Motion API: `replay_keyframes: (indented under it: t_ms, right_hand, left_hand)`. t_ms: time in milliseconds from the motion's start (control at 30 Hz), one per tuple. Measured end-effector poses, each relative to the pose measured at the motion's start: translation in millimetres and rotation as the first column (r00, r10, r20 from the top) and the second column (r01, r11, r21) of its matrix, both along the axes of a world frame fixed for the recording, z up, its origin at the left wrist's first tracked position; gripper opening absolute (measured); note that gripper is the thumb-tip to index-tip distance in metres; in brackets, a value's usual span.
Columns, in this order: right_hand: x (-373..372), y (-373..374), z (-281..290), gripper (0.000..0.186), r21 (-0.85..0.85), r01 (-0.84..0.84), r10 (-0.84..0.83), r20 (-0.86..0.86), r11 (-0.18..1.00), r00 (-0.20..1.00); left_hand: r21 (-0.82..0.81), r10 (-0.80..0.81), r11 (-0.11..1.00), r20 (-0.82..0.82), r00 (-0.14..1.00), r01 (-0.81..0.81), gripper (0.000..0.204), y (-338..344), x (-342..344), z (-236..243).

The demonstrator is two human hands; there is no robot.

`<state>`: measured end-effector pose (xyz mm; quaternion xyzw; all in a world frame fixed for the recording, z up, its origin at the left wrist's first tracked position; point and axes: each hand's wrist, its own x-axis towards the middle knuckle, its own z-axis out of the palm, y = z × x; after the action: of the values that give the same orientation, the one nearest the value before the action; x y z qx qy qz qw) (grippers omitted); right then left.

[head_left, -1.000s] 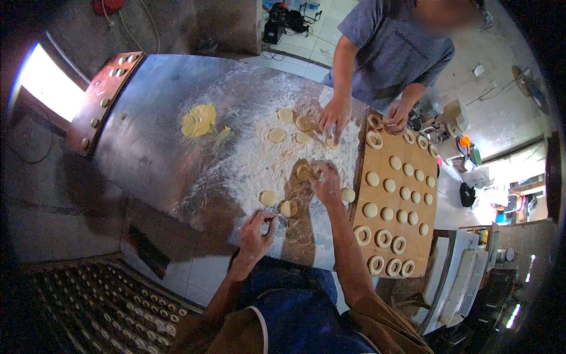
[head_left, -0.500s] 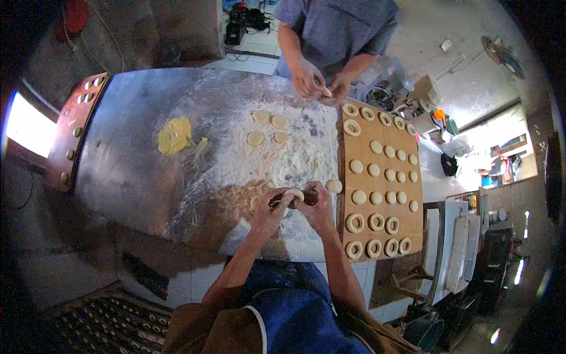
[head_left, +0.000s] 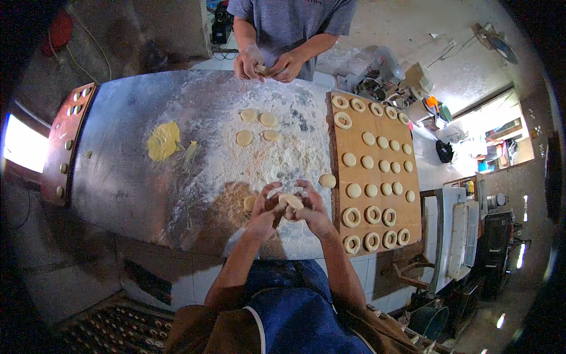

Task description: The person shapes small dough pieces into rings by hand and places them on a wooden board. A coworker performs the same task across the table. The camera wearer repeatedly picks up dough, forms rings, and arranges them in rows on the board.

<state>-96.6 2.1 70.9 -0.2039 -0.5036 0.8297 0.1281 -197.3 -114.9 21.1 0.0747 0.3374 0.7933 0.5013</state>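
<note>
A pale piece of dough (head_left: 290,202) is held up between my two hands over the floured metal tabletop. My left hand (head_left: 265,217) pinches it from the left, with the index finger raised and curled away. My right hand (head_left: 315,216) grips it from the right, its upper fingers also lifted. Thumbs and fingertips meet at the dough, and part of it is hidden behind them. Beside my left hand a dough round (head_left: 250,203) lies on the flour, partly in shadow. Another dough round (head_left: 327,180) sits just beyond my right hand, by the board's edge.
At right, a wooden board (head_left: 377,171) carries several dough rounds and rings. Several dough rounds (head_left: 268,120) lie on the flour ahead. A yellow smear of fat (head_left: 163,140) marks the metal tabletop (head_left: 124,153). Across the table, a co-worker's hands (head_left: 268,66) hold dough.
My fingers have lifted and spread around the dough, which now sits more tilted. The view has shifted slightly. The co-worker has moved left, still holding dough.
</note>
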Motion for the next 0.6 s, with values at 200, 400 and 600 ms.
replay_keyframes:
  t_ms: [200,400,600]
  right_hand:
    - [-8.4,15.6,-49.7,0.029,0.308,0.166,-0.287,0.406,0.937,0.867]
    - [19.5,17.8,-39.4,0.062,-0.064,0.199,-0.176,0.264,0.978,0.948]
    - [20.1,20.3,-19.1,0.059,0.492,0.29,-0.419,0.173,0.821,0.891]
  left_hand:
    - [0.008,0.156,0.988,-0.176,0.972,-0.157,0.039,17.5,11.0,-8.4]
    - [-0.108,0.054,0.854,-0.955,0.293,-0.509,0.013,40.8,26.2,-30.6]
    - [-0.343,0.309,0.909,0.18,0.934,-0.235,0.022,76.5,43.1,-17.0]
